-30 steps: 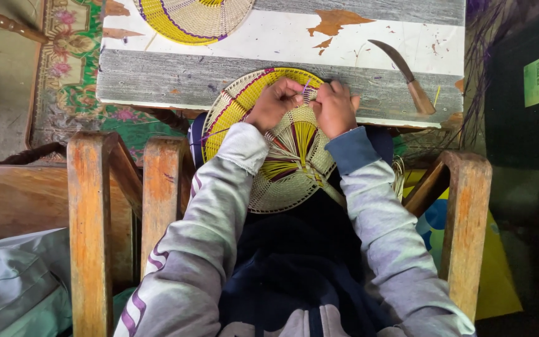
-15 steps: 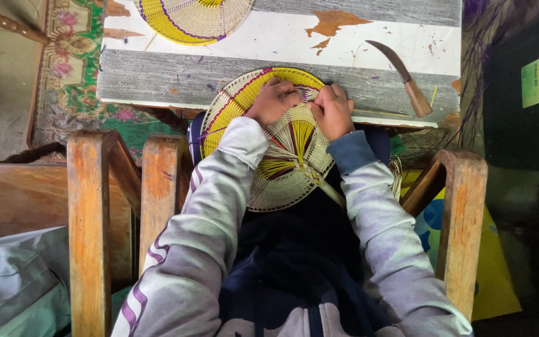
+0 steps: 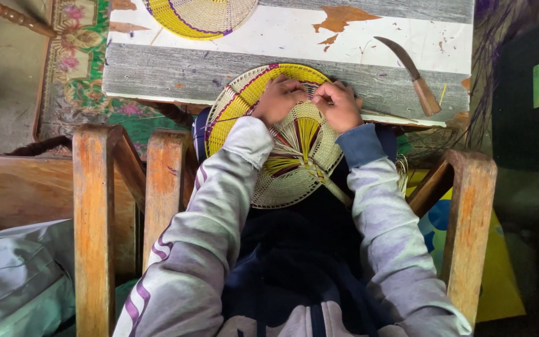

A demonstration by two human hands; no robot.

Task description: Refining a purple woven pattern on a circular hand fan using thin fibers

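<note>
Woven fan [image 3: 282, 162]: round, yellow and cream with dark purple strands, propped between lap and table [image 3: 157, 75] edge; handle points down toward the body. Left hand [image 3: 279, 98] and right hand [image 3: 338, 105]: side by side on the fan's upper rim, fingers closed, pinching strands there. Curved knife [image 3: 410, 72]: on the table, right hand nearer. Second fan [image 3: 198, 15]: far edge.

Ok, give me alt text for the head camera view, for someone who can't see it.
Both hands, left hand and right hand, grip the far rim of a round woven fan of yellow and cream straw, at a worn table edge. A curved knife lies on the table, right; a second fan lies farther off.
</note>
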